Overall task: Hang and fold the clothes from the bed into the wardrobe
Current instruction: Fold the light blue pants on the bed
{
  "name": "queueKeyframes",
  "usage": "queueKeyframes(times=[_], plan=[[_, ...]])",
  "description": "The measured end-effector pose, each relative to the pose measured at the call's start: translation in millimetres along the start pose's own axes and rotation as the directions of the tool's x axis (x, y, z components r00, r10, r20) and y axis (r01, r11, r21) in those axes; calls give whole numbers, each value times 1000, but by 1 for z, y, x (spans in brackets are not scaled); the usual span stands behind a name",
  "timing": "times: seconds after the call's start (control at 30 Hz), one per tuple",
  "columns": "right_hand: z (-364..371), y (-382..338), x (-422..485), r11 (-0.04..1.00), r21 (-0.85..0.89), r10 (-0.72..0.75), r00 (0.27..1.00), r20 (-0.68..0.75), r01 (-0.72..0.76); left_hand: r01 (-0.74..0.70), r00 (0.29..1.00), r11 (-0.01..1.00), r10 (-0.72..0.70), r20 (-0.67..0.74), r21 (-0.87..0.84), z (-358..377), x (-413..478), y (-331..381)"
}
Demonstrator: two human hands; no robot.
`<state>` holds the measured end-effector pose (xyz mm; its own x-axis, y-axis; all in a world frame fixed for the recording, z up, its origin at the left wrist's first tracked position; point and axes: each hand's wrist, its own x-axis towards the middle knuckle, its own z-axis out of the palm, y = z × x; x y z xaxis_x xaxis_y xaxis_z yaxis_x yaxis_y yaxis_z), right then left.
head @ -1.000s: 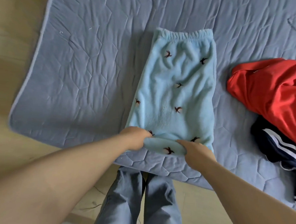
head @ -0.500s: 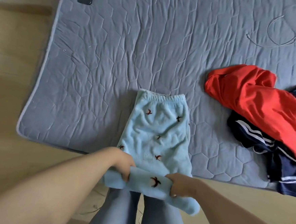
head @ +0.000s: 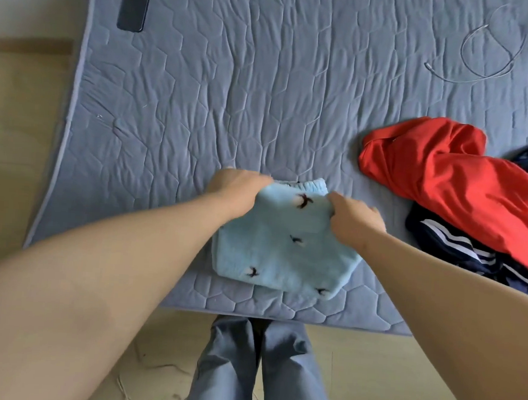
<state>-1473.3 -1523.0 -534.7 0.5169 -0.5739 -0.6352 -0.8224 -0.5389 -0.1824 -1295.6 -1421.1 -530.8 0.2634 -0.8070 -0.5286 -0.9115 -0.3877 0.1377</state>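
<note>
Folding the fleece over

My left hand (head: pixel 238 188) and right hand (head: pixel 353 218) each pinch the turned-over end of the blue fleece trousers (head: pixel 283 257) near the bed's (head: pixel 233 88) near edge. Released unevenly, the springy pile could reopen or lie skewed.

you get soft, even daylight here, bright with no glare. no hard shadows fall on the grey quilt (head: pixel 264 90), only faint shading in its stitched creases and a thin dark line under the pale blue fleece (head: pixel 283 257). your left hand (head: pixel 238 188) and right hand (head: pixel 355 218) are slightly smeared by motion where they grip it. the wide lens bows the quilt's left edge, and your forearms (head: pixel 94 281) swell and soften toward the lower corners. the red garment (head: pixel 445 181) looks heavily saturated.
</note>
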Motion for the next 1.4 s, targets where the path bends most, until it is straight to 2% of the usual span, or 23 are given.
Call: queueKeyframes(times=[0.07,0.1,0.17,0.23,0.3,0.4,0.5,0.57,0.63,0.77,0.87,1.0,1.1,1.2,1.3,1.4], plan=[[2,2,8,1000,25,5,982,-190,0,-37,968,999,29,-250,-28,11,0,0],[5,2,12,999,48,10,967,-253,2,-37,953,999,34,-300,-6,18,0,-1],[12,1,19,995,98,24,943,-332,10,-18,953,998,33,-300,52,36,2,-3],[23,-2,22,994,108,14,930,-368,28,-7,973,997,25,-229,78,56,2,-4],[43,-3,21,998,54,-17,943,-332,37,-25,989,996,38,-144,90,80,2,-3],[78,-2,24,1000,9,-8,982,-189,9,-91,994,989,97,-53,118,112,10,-2],[105,0,35,1000,12,9,995,-103,-8,-100,994,985,106,-34,144,138,19,-1],[122,0,49,1000,-26,3,996,-87,-5,-73,994,986,84,-68,149,152,27,-3],[134,-1,68,999,-41,7,997,-81,-10,-57,984,988,81,-162,145,162,37,-8],[150,-1,105,999,-37,17,995,-102,-20,-68,920,988,116,-373,138,181,67,-19],[163,7,127,999,-39,6,992,-125,-11,-84,900,990,124,-418,113,196,90,-22],[180,16,141,1000,-13,-16,995,-96,15,-83,904,989,125,-408,119,214,103,-23],[185,21,144,995,91,-25,995,-94,34,-66,905,992,105,-413,107,219,105,-25],[183,32,135,984,179,3,991,-136,21,56,906,998,-58,-418,-17,219,98,-21],[183,35,125,954,285,144,976,-164,-93,228,870,925,-334,-363,-305,212,96,-23],[181,37,117,889,413,264,958,-111,-197,207,875,833,-392,-283,-514,214,93,-29]])
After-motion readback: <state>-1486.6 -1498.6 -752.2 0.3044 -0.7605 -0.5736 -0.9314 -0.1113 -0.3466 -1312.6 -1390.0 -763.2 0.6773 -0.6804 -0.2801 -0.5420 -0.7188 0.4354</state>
